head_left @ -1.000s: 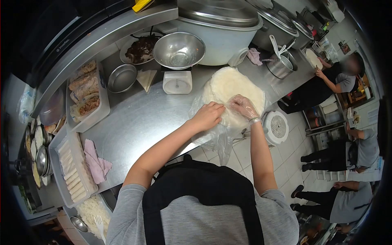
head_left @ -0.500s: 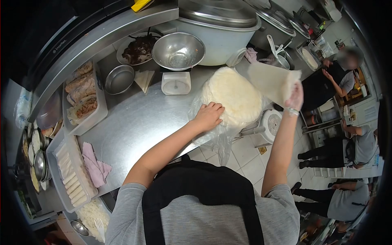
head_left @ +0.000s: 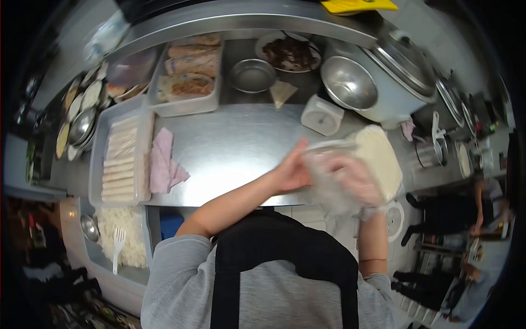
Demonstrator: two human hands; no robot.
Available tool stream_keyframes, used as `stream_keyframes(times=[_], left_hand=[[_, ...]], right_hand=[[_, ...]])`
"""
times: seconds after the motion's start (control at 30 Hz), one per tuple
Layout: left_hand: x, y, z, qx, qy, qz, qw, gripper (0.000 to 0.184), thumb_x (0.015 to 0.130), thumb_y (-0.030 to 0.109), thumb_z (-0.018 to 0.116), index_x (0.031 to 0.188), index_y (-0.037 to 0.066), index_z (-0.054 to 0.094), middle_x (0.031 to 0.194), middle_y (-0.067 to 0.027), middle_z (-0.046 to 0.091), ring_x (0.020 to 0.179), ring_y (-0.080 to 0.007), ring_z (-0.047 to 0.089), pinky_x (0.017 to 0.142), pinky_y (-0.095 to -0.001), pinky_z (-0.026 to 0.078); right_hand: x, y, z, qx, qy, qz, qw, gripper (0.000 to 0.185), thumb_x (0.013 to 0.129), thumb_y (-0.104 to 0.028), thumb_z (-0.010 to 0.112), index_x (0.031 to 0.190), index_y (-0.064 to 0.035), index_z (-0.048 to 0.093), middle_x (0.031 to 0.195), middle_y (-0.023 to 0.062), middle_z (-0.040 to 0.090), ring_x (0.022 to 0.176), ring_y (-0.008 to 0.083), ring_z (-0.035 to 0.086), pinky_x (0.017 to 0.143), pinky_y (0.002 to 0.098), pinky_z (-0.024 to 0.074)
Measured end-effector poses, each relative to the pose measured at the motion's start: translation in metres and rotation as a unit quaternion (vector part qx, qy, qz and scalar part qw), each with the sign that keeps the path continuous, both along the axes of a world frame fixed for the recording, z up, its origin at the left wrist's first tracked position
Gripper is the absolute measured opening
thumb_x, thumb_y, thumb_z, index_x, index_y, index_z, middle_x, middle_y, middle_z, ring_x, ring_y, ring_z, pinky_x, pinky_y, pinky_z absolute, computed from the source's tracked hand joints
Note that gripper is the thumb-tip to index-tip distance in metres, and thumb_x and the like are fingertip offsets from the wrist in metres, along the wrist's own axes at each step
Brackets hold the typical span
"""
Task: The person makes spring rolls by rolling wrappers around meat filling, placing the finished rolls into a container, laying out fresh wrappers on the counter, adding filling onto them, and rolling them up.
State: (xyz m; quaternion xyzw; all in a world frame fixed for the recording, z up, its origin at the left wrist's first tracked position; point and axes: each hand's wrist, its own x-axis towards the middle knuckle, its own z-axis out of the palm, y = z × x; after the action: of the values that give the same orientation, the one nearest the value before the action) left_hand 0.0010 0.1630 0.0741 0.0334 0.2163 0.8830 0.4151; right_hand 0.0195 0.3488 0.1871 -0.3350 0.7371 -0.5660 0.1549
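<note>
My left hand is over the steel counter's front edge, fingers apart, by the left side of a blurred, see-through sheet. My right hand, which seems to be in a thin plastic glove, is smeared by motion. It appears closed on the thin, pale dough sheet, though its fingertips do not show sharply. Just beyond my right hand lies a thick stack of round, cream-coloured dough sheets, partly covered by that hand.
Behind are a kitchen scale, a steel bowl and a steel pan. Leftward sit a tub of white rolls, a pink cloth and a tub of wrapped food. Rice is lower left. Other people stand at right.
My right hand has swung left from beyond the stack towards my left hand. The left hand has left the stack's edge. My view has turned left.
</note>
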Motion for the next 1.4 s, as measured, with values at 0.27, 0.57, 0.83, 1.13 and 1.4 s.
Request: stream_keyframes(times=[0.27,0.57,0.83,1.13,1.4], left_hand=[[0.038,-0.156,-0.033,0.151,-0.118,0.174,0.966,0.097,0.080,0.081,0.031,0.148,0.012,0.026,0.151,-0.0169,0.027,0.136,-0.0365,0.031,0.110,-0.0534,0.025],[0.061,-0.229,-0.055,-0.002,-0.028,0.245,0.969,0.102,0.078,0.084,0.027,0.148,0.009,0.020,0.147,-0.0166,0.034,0.133,-0.0321,0.038,0.105,-0.0497,0.036],[0.063,-0.270,-0.055,-0.428,0.027,0.291,0.855,0.064,0.094,0.033,0.052,0.147,0.010,0.024,0.115,-0.0135,0.058,0.092,-0.0142,0.060,0.073,-0.0300,0.051],[0.043,-0.265,-0.066,-0.514,0.150,0.287,0.794,0.029,0.080,-0.007,0.059,0.107,0.000,0.062,0.094,-0.0058,0.062,0.069,-0.0066,0.058,0.061,-0.0199,0.045],[0.038,-0.260,-0.071,-0.499,0.138,0.356,0.778,0.035,0.080,-0.007,0.060,0.115,0.000,0.057,0.087,-0.0065,0.065,0.070,-0.0079,0.060,0.060,-0.0211,0.048]], right_hand=[[-0.058,-0.107,-0.114,-0.004,-0.039,-0.156,0.987,0.052,0.083,-0.024,0.068,0.128,-0.0035,0.050,0.120,0.0124,0.057,0.116,0.0245,0.052,0.097,0.0384,0.0433],[-0.080,-0.137,-0.142,-0.099,-0.206,-0.094,0.969,0.061,0.079,-0.012,0.072,0.132,-0.0038,0.043,0.111,0.0133,0.059,0.080,0.0156,0.065,0.081,0.0294,0.0524],[-0.061,-0.102,-0.156,-0.048,-0.297,-0.188,0.935,0.068,0.077,0.002,0.068,0.138,-0.0016,0.037,0.093,0.0068,0.061,0.074,0.0133,0.062,0.070,0.0250,0.0516],[-0.082,-0.095,-0.149,-0.114,-0.215,-0.269,0.932,0.062,0.080,0.003,0.059,0.138,-0.0030,0.038,0.080,0.0028,0.061,0.068,0.0103,0.058,0.065,0.0225,0.0504],[-0.065,-0.088,-0.160,0.024,-0.283,-0.274,0.919,0.056,0.077,0.004,0.060,0.130,-0.0015,0.044,0.080,0.0072,0.063,0.061,0.0107,0.057,0.054,0.0232,0.0486]])
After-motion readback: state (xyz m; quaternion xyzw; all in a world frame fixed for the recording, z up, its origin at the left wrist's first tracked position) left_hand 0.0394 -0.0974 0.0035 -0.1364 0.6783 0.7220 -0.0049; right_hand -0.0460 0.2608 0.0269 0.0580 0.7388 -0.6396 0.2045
